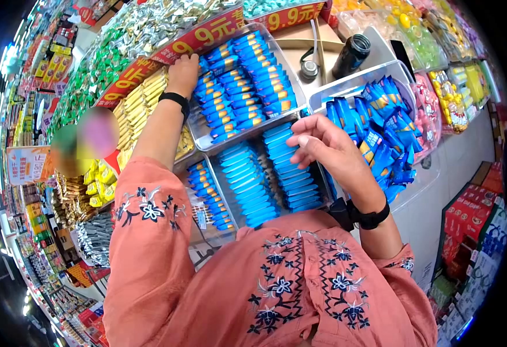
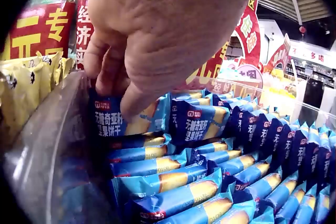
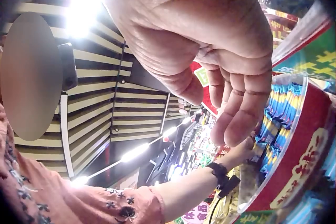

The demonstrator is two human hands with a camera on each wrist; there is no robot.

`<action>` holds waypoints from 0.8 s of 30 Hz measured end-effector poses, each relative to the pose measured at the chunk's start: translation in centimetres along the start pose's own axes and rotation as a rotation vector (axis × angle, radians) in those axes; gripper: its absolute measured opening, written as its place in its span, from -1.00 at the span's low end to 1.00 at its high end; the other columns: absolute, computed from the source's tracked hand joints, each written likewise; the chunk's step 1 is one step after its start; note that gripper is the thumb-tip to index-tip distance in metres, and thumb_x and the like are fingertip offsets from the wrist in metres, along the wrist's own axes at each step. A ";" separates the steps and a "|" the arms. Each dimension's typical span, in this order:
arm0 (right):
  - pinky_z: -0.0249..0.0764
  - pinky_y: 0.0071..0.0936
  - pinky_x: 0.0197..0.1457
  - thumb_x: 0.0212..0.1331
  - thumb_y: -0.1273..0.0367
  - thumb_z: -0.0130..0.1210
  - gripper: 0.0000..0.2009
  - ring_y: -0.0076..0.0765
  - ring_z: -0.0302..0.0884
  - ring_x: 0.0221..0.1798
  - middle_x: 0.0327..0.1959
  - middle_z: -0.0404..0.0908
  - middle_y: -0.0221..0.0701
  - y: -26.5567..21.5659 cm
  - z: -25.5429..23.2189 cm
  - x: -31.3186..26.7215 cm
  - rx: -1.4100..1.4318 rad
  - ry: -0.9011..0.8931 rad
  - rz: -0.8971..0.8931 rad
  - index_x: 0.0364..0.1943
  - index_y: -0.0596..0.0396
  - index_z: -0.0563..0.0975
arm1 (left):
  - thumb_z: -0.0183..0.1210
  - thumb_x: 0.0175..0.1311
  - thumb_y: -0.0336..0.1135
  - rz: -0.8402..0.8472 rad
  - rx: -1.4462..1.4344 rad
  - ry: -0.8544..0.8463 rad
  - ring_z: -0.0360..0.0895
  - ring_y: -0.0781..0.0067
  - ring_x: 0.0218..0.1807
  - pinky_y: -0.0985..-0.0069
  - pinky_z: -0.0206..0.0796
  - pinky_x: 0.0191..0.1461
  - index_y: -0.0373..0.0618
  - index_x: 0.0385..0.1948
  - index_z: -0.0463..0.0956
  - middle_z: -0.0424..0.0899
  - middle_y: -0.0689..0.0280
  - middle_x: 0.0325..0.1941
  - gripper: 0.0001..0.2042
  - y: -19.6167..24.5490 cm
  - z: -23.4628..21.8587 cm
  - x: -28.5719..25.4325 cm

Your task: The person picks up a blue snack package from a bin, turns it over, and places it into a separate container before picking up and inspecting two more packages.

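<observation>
My left hand (image 1: 184, 74) reaches into the far left corner of a clear plastic bin (image 1: 297, 95) holding rows of blue biscuit packets (image 1: 230, 99). In the left wrist view, its thumb and fingers pinch the top of a blue biscuit packet (image 2: 109, 121) that stands upright at the end of a row, beside the bin wall (image 2: 44, 155). Other packets lie overlapping in front of it. My right hand (image 1: 331, 151) hovers over a nearer bin of light blue packets (image 1: 291, 165). Its fingers are loosely bent with nothing between them, as the right wrist view also shows.
Yellow packets (image 1: 143, 101) fill the compartment to the left. A round tub (image 1: 406, 87) of loose blue packets stands right. Beyond it are a black bottle (image 1: 351, 56) and its lid (image 1: 309, 70). Red price strips (image 1: 207, 36) line the back edge.
</observation>
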State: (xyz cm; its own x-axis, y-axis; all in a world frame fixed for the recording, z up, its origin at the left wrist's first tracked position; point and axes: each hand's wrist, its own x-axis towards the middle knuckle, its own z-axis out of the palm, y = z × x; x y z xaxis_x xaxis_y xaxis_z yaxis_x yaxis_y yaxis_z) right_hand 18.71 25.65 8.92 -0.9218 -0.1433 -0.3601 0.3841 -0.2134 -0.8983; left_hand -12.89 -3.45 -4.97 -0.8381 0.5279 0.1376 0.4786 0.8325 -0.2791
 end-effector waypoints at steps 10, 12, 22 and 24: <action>0.57 -0.53 -0.19 0.38 0.31 0.08 -0.72 -0.49 0.64 -0.23 -0.16 0.63 -0.39 -0.3 0.0 -0.8 0.000 -0.020 -0.047 0.05 0.18 0.45 | 0.08 0.29 -0.33 0.075 -0.089 0.092 0.60 -0.10 -0.10 0.02 0.48 -0.13 -0.07 -0.12 0.44 0.59 0.05 -0.16 -0.83 -0.9 2.4 0.1; 0.57 -0.53 -0.22 0.38 0.31 0.08 -0.73 -0.49 0.64 -0.25 -0.18 0.63 -0.39 -0.2 -1.0 -1.1 -0.006 -0.029 -0.139 0.03 0.19 0.46 | 0.06 0.32 -0.26 0.195 -0.055 0.151 0.63 -0.03 -0.18 0.06 0.52 -0.15 -0.10 -0.15 0.49 0.61 0.08 -0.20 -0.82 -0.1 4.4 1.5; 0.58 -0.56 -0.15 0.42 0.25 0.06 -0.73 -0.51 0.65 -0.15 -0.05 0.65 -0.32 -5.2 -8.5 -3.1 -0.234 0.225 -0.325 0.03 0.12 0.52 | 0.30 0.23 -0.16 -0.014 -0.724 0.199 0.66 0.00 -0.11 0.23 0.46 -0.03 -0.22 -0.08 0.56 0.71 0.02 -0.19 -0.65 3.3 -17.4 -2.6; 0.58 -0.56 -0.15 0.42 0.25 0.06 -0.73 -0.51 0.65 -0.16 -0.05 0.65 -0.32 -4.4 -9.1 -3.0 -0.211 0.226 -0.308 0.03 0.12 0.51 | 0.29 0.24 -0.15 -0.009 -0.695 0.168 0.66 0.02 -0.12 0.24 0.45 -0.04 -0.20 -0.11 0.58 0.71 0.04 -0.19 -0.67 2.2 -15.9 -3.2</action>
State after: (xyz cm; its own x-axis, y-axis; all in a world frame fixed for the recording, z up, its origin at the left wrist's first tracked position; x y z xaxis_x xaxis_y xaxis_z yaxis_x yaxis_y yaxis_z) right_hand 19.35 35.83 11.69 -0.9890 0.1159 -0.0923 0.0920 -0.0081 -0.9957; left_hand -4.98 -0.67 9.06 -0.8179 0.4925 0.2974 0.5748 0.7219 0.3853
